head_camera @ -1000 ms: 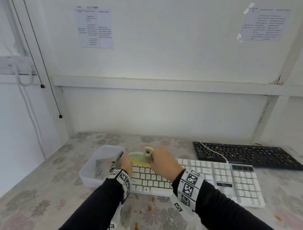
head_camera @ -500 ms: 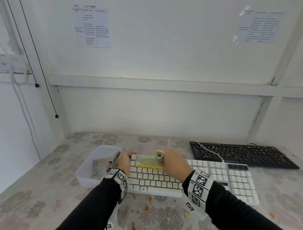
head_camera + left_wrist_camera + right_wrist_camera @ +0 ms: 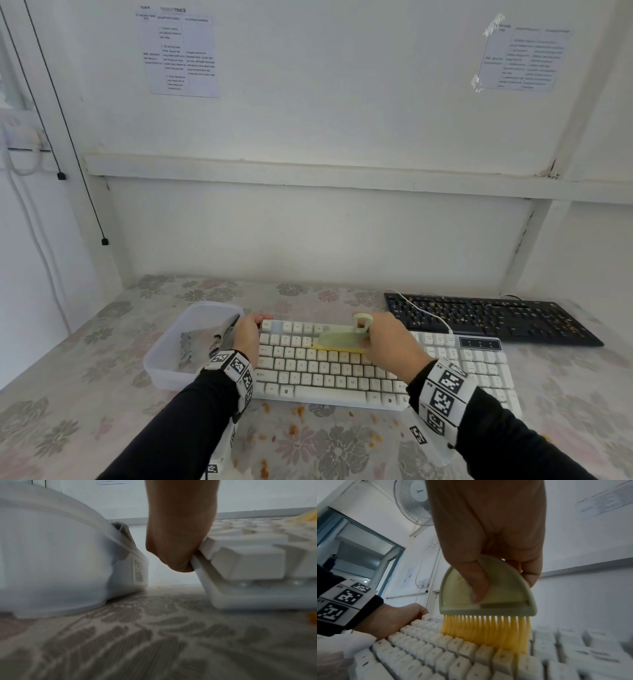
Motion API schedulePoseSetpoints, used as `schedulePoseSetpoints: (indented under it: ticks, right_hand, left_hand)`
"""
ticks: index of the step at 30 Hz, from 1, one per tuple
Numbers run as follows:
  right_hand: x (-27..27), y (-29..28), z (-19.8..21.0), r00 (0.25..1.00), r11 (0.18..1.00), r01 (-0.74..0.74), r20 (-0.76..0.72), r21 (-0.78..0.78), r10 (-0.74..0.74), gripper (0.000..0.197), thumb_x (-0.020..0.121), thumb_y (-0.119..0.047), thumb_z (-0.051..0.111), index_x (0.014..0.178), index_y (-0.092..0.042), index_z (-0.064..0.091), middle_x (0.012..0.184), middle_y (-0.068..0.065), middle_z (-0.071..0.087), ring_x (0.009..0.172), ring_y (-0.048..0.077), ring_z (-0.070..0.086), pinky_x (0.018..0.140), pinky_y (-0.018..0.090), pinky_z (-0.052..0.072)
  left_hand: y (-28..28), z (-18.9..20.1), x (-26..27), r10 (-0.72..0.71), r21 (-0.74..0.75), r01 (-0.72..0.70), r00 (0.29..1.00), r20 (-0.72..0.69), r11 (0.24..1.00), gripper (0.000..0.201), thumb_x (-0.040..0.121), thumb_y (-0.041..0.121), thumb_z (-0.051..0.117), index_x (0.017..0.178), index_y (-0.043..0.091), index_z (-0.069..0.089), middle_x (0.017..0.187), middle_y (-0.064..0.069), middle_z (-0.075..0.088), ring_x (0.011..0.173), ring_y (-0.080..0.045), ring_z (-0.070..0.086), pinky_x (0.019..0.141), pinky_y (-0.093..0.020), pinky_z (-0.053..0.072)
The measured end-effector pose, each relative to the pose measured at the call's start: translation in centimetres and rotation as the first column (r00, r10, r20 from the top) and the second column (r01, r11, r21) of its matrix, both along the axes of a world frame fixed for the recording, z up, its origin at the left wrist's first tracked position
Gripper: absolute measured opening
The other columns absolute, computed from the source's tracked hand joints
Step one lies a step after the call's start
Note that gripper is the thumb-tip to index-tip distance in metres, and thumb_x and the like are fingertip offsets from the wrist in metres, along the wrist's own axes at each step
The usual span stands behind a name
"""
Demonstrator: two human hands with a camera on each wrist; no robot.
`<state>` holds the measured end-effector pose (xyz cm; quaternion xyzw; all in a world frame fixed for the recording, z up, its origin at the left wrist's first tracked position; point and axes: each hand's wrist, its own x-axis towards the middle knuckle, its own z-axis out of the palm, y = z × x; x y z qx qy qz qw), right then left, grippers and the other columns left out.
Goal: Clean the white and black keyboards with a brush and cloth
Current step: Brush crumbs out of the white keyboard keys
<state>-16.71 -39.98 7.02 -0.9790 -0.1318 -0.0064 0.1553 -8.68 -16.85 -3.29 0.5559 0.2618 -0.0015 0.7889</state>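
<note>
The white keyboard (image 3: 342,373) lies in front of me on the flowered table. My right hand (image 3: 387,346) grips a pale green brush (image 3: 337,337) with yellow bristles (image 3: 486,632), which touch the upper key rows left of the middle. My left hand (image 3: 248,334) holds the keyboard's left end, its fingers curled over the far left corner (image 3: 173,545). The black keyboard (image 3: 489,317) lies behind and to the right, strewn with crumbs. A grey cloth (image 3: 202,341) sits in the plastic tub.
A translucent plastic tub (image 3: 161,363) stands just left of the white keyboard, close to my left hand. Orange crumbs (image 3: 298,411) are scattered on the table along the keyboard's front edge. The white keyboard's cable (image 3: 424,311) runs over the black keyboard. A wall rises behind the table.
My right hand has swept the brush to the right along the white keyboard's upper rows. My left hand has stayed at the left end.
</note>
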Motion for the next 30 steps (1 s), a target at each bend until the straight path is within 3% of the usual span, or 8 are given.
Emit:
schedulePoseSetpoints:
  ticks: [4, 6, 9, 12, 15, 19, 26, 30]
  right_hand:
    - [-0.1, -2.4, 0.2, 0.998, 0.998, 0.046, -0.039, 0.044, -0.044, 0.040, 0.080, 0.008, 0.044, 0.064, -0.029, 0.041, 0.081, 0.002, 0.051, 0.080, 0.021, 0.052, 0.066, 0.026, 0.041]
    - [-0.2, -3.5, 0.3, 0.994, 0.994, 0.100, -0.057, 0.049, -0.097, 0.033, 0.082, 0.009, 0.043, 0.085, -0.019, 0.061, 0.077, -0.001, 0.048, 0.074, 0.016, 0.049, 0.066, 0.023, 0.040]
    - [-0.1, -5.1, 0.3, 0.983, 0.984, 0.176, -0.068, 0.039, -0.173, 0.031, 0.084, 0.009, 0.043, 0.107, -0.004, 0.059, 0.077, -0.001, 0.050, 0.069, 0.013, 0.047, 0.060, 0.022, 0.042]
    - [-0.2, -6.6, 0.2, 0.974, 0.975, 0.221, -0.069, 0.033, -0.218, 0.024, 0.087, 0.007, 0.044, 0.100, -0.007, 0.058, 0.079, 0.002, 0.050, 0.077, 0.016, 0.048, 0.066, 0.023, 0.045]
    - [-0.2, -8.3, -0.1, 0.962, 0.962, 0.268, -0.066, 0.048, -0.264, 0.023, 0.089, 0.004, 0.046, 0.107, -0.003, 0.060, 0.068, -0.006, 0.041, 0.071, 0.013, 0.045, 0.050, 0.009, 0.033]
    - [0.1, -10.2, -0.5, 0.945, 0.948, 0.319, -0.082, 0.015, -0.317, 0.024, 0.090, 0.000, 0.048, 0.075, -0.018, 0.047, 0.083, 0.004, 0.047, 0.059, 0.005, 0.041, 0.044, 0.009, 0.032]
    - [0.5, -14.6, -1.1, 0.908, 0.911, 0.412, -0.067, -0.024, -0.413, 0.024, 0.090, -0.006, 0.051, 0.112, 0.000, 0.060, 0.083, 0.005, 0.053, 0.074, 0.016, 0.054, 0.046, 0.009, 0.036]
    - [-0.2, -16.6, -0.7, 0.885, 0.885, 0.465, -0.039, 0.009, -0.465, 0.012, 0.087, -0.004, 0.054, 0.087, -0.016, 0.055, 0.070, 0.000, 0.052, 0.062, 0.013, 0.050, 0.045, 0.012, 0.035]
  left_hand:
    - [0.0, -0.1, 0.1, 0.006, 0.018, -0.006, 1.000, 0.004, 1.000, 0.025, 0.086, 0.017, 0.046, 0.064, 0.014, 0.058, 0.058, -0.008, 0.057, 0.059, -0.029, 0.054, 0.065, -0.036, 0.046]
    - [-0.1, -0.1, 0.0, -0.004, 0.018, 0.004, 1.000, 0.005, 1.000, 0.026, 0.086, 0.017, 0.046, 0.062, 0.014, 0.057, 0.055, -0.007, 0.057, 0.058, -0.029, 0.053, 0.062, -0.036, 0.046]
    - [-0.1, -0.2, 0.1, -0.013, 0.029, 0.012, 1.000, 0.011, 0.999, 0.027, 0.088, 0.017, 0.045, 0.064, 0.013, 0.057, 0.049, -0.006, 0.058, 0.057, -0.029, 0.054, 0.060, -0.035, 0.046]
    - [0.1, -0.3, 0.2, -0.013, 0.030, 0.013, 1.000, 0.013, 0.999, 0.022, 0.085, 0.020, 0.049, 0.065, 0.014, 0.059, 0.057, -0.008, 0.059, 0.057, -0.030, 0.056, 0.060, -0.034, 0.048]
    - [0.3, -0.6, 0.5, -0.011, 0.033, 0.010, 1.000, 0.008, 0.999, 0.019, 0.081, 0.022, 0.052, 0.065, 0.015, 0.060, 0.061, -0.009, 0.060, 0.056, -0.030, 0.057, 0.059, -0.034, 0.049]
    - [0.3, -0.7, 0.6, -0.005, 0.043, 0.005, 1.000, 0.014, 0.999, 0.022, 0.082, 0.022, 0.051, 0.063, 0.015, 0.060, 0.057, -0.007, 0.060, 0.055, -0.030, 0.057, 0.059, -0.033, 0.049]
    - [0.0, -0.9, 0.8, 0.002, 0.061, -0.004, 1.000, 0.028, 0.998, 0.026, 0.088, 0.021, 0.048, 0.065, 0.015, 0.058, 0.049, -0.005, 0.058, 0.053, -0.028, 0.055, 0.056, -0.032, 0.046]
    - [0.1, -0.9, 0.7, -0.007, 0.080, 0.004, 0.999, 0.037, 0.997, 0.026, 0.087, 0.021, 0.048, 0.063, 0.014, 0.058, 0.048, -0.005, 0.058, 0.052, -0.028, 0.055, 0.055, -0.031, 0.047]
